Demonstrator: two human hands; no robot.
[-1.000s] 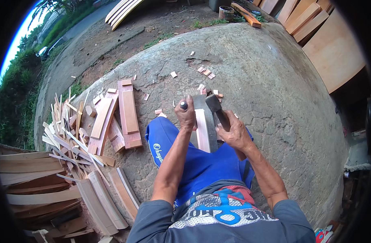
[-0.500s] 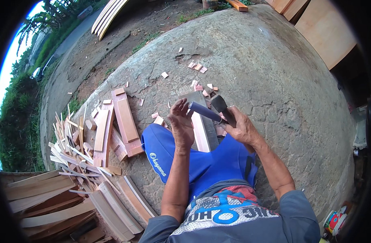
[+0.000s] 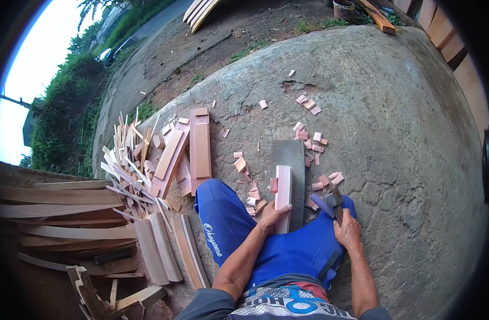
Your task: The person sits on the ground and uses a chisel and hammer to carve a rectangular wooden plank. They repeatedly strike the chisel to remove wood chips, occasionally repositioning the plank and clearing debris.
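Note:
My left hand (image 3: 274,217) is closed on the near end of a pale pink wooden strip (image 3: 283,192). That strip lies lengthwise on a dark flat board (image 3: 296,160) between my legs, and a small reddish wood chip (image 3: 274,185) sits at its left edge. In my right hand (image 3: 349,233), above my right thigh, is a dark-headed hammer (image 3: 334,199). A tool with a blue-purple cylindrical handle (image 3: 321,205) juts out beside the hammer head, held in the same hand; its working end is hidden.
Cut wood chips (image 3: 316,140) lie scattered around the board. On the left are stacked wooden pieces (image 3: 201,152), a heap of thin offcuts (image 3: 130,154) and long curved planks (image 3: 68,209). A wooden beam (image 3: 377,17) and a bucket (image 3: 343,9) stand far off.
My left hand, raised and open before, has come down and taken hold of the wooden strip. My right hand has lowered toward my right thigh, still with the hammer and blue-handled tool.

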